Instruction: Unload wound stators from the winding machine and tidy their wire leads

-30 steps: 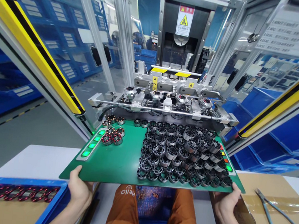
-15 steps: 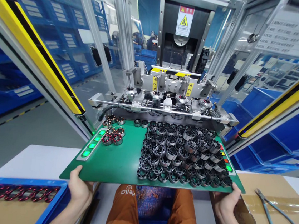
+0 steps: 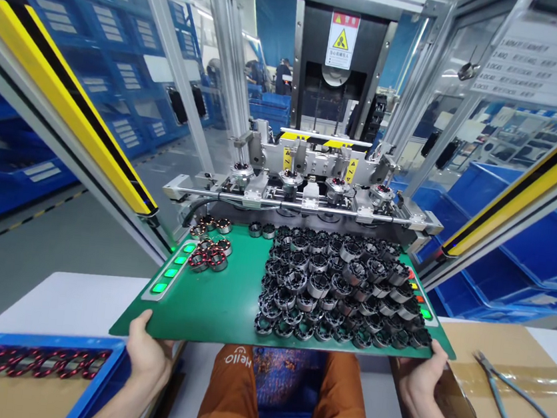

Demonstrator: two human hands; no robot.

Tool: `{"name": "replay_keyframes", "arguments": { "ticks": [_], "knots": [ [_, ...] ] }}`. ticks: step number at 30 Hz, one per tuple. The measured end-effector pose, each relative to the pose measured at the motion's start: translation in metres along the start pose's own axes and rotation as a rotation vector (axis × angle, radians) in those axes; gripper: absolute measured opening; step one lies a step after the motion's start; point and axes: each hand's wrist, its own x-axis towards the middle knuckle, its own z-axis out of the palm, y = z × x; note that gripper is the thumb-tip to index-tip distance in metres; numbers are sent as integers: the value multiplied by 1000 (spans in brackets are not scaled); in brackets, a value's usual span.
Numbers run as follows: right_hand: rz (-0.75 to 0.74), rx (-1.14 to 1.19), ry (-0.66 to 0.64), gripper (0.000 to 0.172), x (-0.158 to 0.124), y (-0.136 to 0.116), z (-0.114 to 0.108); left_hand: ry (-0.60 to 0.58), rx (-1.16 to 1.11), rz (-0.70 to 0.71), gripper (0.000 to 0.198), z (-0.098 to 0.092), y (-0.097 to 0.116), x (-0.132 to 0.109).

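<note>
My left hand [image 3: 146, 351] grips the near left edge of the green work surface [image 3: 221, 296], thumb on top and fingers tucked under it. My right hand [image 3: 418, 379] grips the near right corner the same way. A dense pile of dark metal ring parts [image 3: 340, 286] covers the right half of the green surface. A few copper-wound stators [image 3: 209, 255] lie at its back left. Behind it the machine's fixture [image 3: 311, 186] carries a row of stators on several stations.
A blue tray [image 3: 33, 369] with red-wound stators sits at my lower left. Pliers [image 3: 508, 396] lie on a cardboard box [image 3: 516, 370] at the right. Lit green buttons [image 3: 174, 267] line the surface's left side. Yellow light-curtain bars [image 3: 64, 97] flank the opening. Blue bins stand right.
The machine's pressing head with the yellow labels has come down over the row of stators. Both hands stay on the green surface's edge.
</note>
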Motion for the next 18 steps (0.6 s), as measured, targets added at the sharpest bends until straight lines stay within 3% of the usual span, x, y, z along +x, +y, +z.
{"name": "replay_keyframes", "arguments": {
  "ticks": [8, 18],
  "knots": [
    [31, 32, 6, 61, -5, -4, 4, 11, -113, -51, 14, 2, 3, -2],
    [27, 14, 2, 62, -5, -5, 3, 4, -119, -42, 18, 0, 1, 0]
  ]
}}
